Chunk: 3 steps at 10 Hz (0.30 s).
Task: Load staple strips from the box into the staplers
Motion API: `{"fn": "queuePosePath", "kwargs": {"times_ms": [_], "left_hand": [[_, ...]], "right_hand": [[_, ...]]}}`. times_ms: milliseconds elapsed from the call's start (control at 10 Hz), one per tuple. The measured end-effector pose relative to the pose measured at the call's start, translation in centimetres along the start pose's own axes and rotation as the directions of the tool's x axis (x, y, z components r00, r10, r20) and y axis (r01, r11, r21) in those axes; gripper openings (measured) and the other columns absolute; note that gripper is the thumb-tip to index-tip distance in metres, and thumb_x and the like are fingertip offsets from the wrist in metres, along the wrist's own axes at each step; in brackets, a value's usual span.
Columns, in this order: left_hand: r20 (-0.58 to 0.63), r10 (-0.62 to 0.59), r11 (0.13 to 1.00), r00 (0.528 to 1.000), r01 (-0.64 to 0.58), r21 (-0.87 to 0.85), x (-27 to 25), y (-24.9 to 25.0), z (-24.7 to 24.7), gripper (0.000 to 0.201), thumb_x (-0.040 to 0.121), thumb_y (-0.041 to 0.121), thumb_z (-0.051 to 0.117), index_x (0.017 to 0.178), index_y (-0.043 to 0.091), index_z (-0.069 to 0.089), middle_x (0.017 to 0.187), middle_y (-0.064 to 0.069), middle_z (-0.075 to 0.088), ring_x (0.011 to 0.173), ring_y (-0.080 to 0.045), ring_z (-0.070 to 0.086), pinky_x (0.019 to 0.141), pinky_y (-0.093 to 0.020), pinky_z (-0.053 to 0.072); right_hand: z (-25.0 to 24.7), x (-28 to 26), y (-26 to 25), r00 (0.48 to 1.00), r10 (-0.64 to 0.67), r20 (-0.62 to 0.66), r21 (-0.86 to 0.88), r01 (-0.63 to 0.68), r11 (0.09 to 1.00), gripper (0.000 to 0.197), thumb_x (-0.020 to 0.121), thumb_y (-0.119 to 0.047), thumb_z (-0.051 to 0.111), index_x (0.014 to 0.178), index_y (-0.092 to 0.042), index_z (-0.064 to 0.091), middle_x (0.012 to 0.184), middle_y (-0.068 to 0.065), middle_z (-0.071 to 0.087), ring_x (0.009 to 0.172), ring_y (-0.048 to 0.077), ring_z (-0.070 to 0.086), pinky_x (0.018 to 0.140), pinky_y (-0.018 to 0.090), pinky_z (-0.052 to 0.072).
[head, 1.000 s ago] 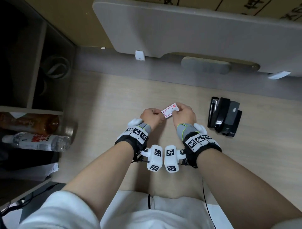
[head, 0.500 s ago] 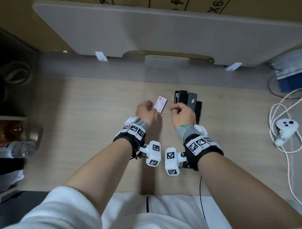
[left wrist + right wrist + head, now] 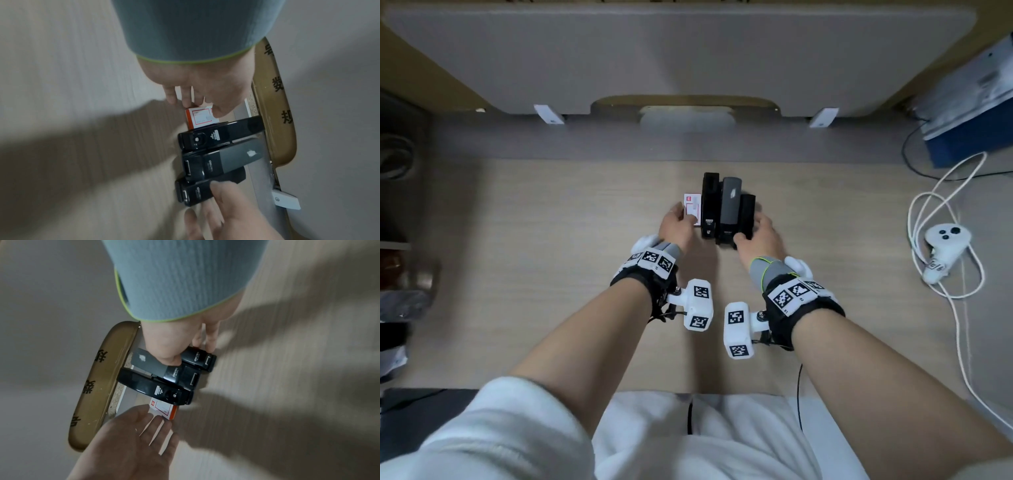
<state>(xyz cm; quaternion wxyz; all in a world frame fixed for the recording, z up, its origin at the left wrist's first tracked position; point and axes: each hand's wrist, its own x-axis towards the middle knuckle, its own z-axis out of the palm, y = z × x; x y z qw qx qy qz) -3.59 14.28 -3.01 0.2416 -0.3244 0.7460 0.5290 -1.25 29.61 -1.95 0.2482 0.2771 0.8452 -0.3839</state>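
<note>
Three staplers stand side by side mid-desk: a black left stapler [image 3: 710, 205] [image 3: 218, 134], a grey-topped middle stapler [image 3: 730, 205] [image 3: 156, 366] and a shorter black right stapler [image 3: 747, 216] [image 3: 195, 193]. The small white and red staple box [image 3: 692, 209] [image 3: 200, 118] [image 3: 164, 408] lies flat on the desk against the left stapler. My left hand [image 3: 685, 215] holds it, thumb on top and fingers at its left side. My right hand [image 3: 750, 229] grips the right stapler, thumb at its near end and fingers along its right side.
A grey partition panel [image 3: 688, 51] closes off the back of the desk [image 3: 551, 240]. At the right lie a white controller [image 3: 947, 250] and looped white cable [image 3: 928, 205], with a blue box [image 3: 969, 137] behind. Dark shelves stand at the left edge.
My right hand let go of the staple box and moved to the staplers. My left hand carried the box right and set it beside the left stapler. My view shifted right.
</note>
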Motion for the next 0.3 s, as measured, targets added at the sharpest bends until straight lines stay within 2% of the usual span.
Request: {"fn": "queuePosePath", "kwargs": {"times_ms": [100, 200, 300], "left_hand": [[-0.127, -0.009, 0.999, 0.992, 0.003, -0.047, -1.3, 0.2, 0.6, 0.048, 0.094, 0.015, 0.055, 0.141, 0.009, 0.048, 0.139, -0.006, 0.056, 0.127, -0.021, 0.053, 0.107, -0.026, 0.036], [-0.185, 0.048, 0.988, 0.982, -0.074, -0.135, -3.1, 1.5, 0.2, 0.041, 0.091, 0.016, 0.058, 0.132, 0.013, 0.056, 0.135, -0.008, 0.059, 0.124, -0.023, 0.055, 0.105, -0.029, 0.040], [-0.237, 0.118, 0.950, 0.964, -0.179, -0.256, -4.1, 3.3, -0.4, 0.036, 0.088, 0.014, 0.060, 0.124, 0.013, 0.062, 0.123, -0.007, 0.063, 0.112, -0.019, 0.059, 0.095, -0.025, 0.042]], "right_hand": [[-0.6, -0.8, 0.0, 1.000, -0.013, 0.016, 0.018, 0.013, 1.000, 0.057, 0.089, -0.015, 0.057, 0.143, -0.019, 0.041, 0.136, 0.003, 0.059, 0.121, 0.026, 0.056, 0.092, 0.026, 0.040], [-1.3, -1.1, -0.9, 0.998, -0.053, 0.022, 0.063, 0.052, 0.997, 0.058, 0.087, -0.018, 0.059, 0.142, -0.017, 0.042, 0.139, 0.004, 0.055, 0.125, 0.026, 0.054, 0.102, 0.030, 0.041], [-2.2, -0.7, -3.0, 0.993, -0.106, -0.059, 0.105, 0.112, 0.988, 0.050, 0.084, -0.023, 0.061, 0.132, -0.014, 0.049, 0.133, 0.007, 0.057, 0.119, 0.028, 0.057, 0.098, 0.034, 0.045]]}}
